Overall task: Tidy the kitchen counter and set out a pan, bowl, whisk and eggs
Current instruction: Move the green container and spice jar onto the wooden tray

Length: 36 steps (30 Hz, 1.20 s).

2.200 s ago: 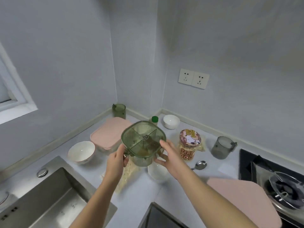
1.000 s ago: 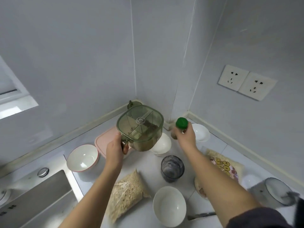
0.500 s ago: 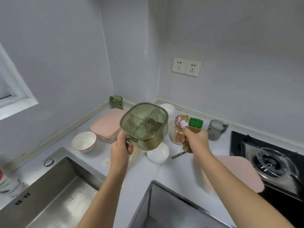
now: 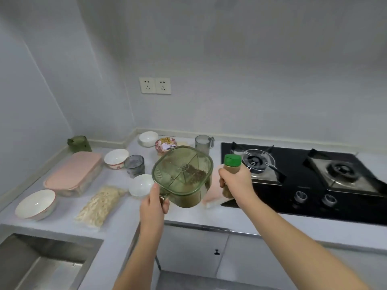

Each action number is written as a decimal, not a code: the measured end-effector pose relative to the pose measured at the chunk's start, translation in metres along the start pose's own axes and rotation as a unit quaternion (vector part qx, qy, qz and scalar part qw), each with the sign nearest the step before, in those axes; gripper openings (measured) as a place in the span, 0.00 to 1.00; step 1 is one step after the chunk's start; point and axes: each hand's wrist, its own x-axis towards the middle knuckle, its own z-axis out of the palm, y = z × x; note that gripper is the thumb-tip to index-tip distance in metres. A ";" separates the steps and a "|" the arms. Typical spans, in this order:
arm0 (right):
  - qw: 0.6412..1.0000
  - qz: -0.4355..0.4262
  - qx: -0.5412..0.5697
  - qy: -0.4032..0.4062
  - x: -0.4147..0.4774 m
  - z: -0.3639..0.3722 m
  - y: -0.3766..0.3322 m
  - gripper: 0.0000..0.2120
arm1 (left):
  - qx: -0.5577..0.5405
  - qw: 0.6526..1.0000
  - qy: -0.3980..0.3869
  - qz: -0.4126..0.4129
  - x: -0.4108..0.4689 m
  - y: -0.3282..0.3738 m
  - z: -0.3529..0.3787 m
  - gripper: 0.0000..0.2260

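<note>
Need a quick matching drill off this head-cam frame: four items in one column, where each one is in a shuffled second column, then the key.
Items
1. green divided container
2. green-capped spice bottle
3. bag of noodles
4. pink-lidded box

Places
A. lying flat on the counter, near its front edge
B. held in the right hand
C. held in the left hand by its handle
D. resting on the counter near the left wall

Pairs: 1-C, 2-B, 3-A, 4-D

Left hand (image 4: 154, 203) gripping, right hand (image 4: 236, 182) clenched, forearms outstretched
</note>
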 end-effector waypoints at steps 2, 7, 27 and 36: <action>1.000 -0.011 -0.008 0.023 -0.006 -0.044 0.007 0.06 | -0.010 1.000 -0.030 -0.003 -0.021 -0.004 0.035 0.20; 0.997 0.003 -0.021 0.073 -0.030 -0.167 0.027 0.04 | -0.001 0.995 -0.093 -0.029 -0.086 -0.021 0.125 0.20; 0.946 0.041 -0.039 0.319 -0.057 -0.570 0.108 0.07 | 0.046 0.948 -0.308 -0.066 -0.281 -0.070 0.481 0.21; 0.925 0.059 -0.073 0.370 0.028 -0.716 0.114 0.05 | 0.058 0.919 -0.369 -0.125 -0.284 -0.102 0.683 0.22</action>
